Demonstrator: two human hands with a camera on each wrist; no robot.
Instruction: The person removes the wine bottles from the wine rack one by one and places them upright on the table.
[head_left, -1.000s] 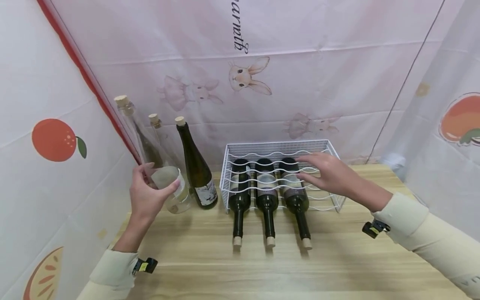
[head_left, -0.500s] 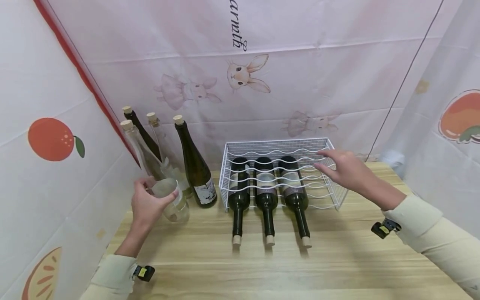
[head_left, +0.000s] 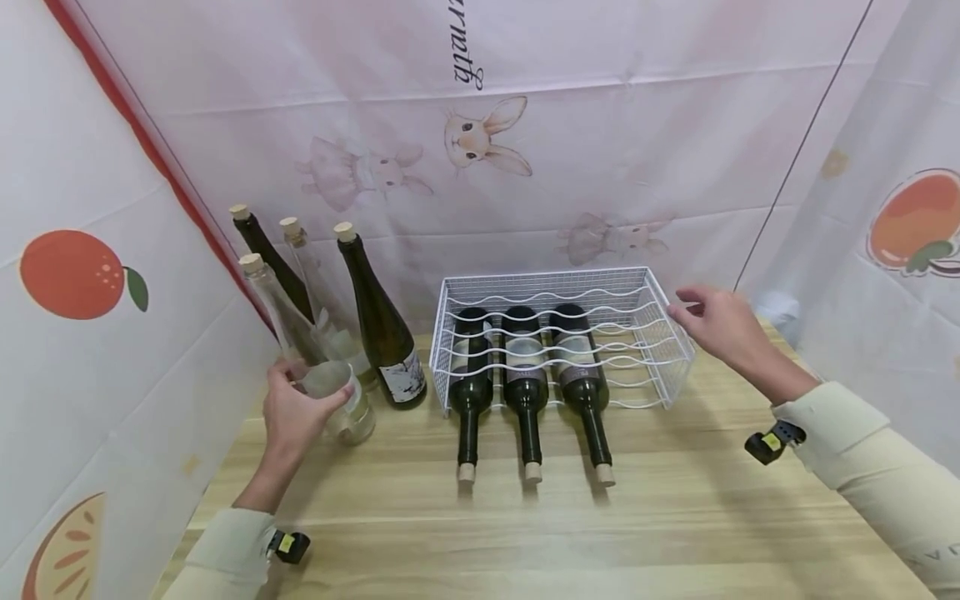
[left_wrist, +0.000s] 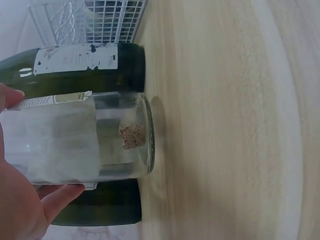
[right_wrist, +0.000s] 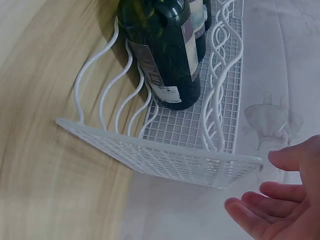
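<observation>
My left hand (head_left: 294, 417) grips a clear glass bottle (head_left: 348, 417) around its labelled body. The bottle stands nearly upright with its base right at the tabletop, and a cork piece (left_wrist: 132, 136) shows inside near the bottom. Fingers curl on its far side and the thumb lies along the near side. My right hand (head_left: 716, 325) is beside the right end of the white wire wine rack (head_left: 678, 358), its fingers loosely bent and nothing between them. In the right wrist view the thumb is close to the rack's upper corner. Three dark corked bottles (head_left: 527, 392) lie in the rack, necks toward me.
Behind the held bottle stand a dark bottle (head_left: 273, 258) and another clear bottle (head_left: 303, 258). A dark green bottle (head_left: 382, 325) with a torn label stands between them and the rack. Printed curtains (head_left: 600, 158) enclose the wooden table (head_left: 525, 542) at the back and sides.
My left hand has lowered the clear bottle and brought it slightly toward me, uncovering the dark bottle behind. The right hand has moved right, from over the rack to beside its end.
</observation>
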